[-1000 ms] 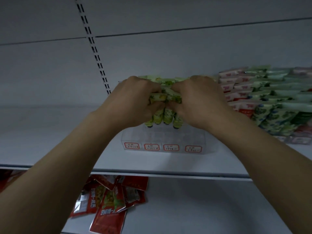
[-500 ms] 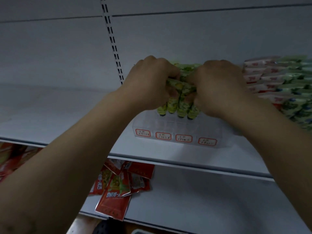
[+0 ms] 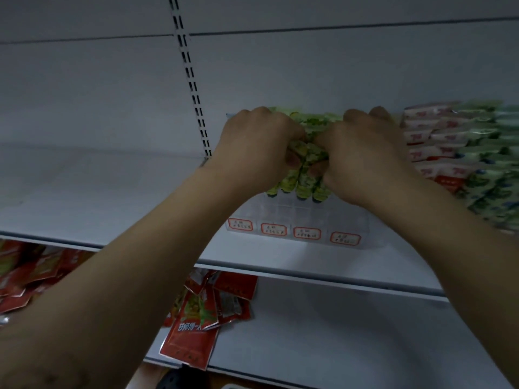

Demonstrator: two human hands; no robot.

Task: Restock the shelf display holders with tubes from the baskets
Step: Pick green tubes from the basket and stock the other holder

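A clear plastic display holder [image 3: 297, 223] with red-bordered price labels stands on the upper white shelf [image 3: 112, 209]. Several green tubes [image 3: 303, 175] stand bunched over its rear slots, caps pointing down toward the front. My left hand [image 3: 252, 153] grips the bunch from the left, fingers curled round the tubes. From the right, my right hand [image 3: 362, 158] grips the same bunch, thumb pressed on a tube. The two hands almost meet over the tubes and hide most of them.
A filled stack of green and red-white tubes [image 3: 463, 153] stands to the right on the same shelf. Red sachets [image 3: 202, 313] lie on the lower shelf [image 3: 337, 332], more at far left [image 3: 25, 273]. A slotted upright [image 3: 191, 80] runs up the back wall.
Both hands keep hold of the tube bunch above the holder. The view has shifted, so hands and holder sit further right and higher in frame than a second ago.
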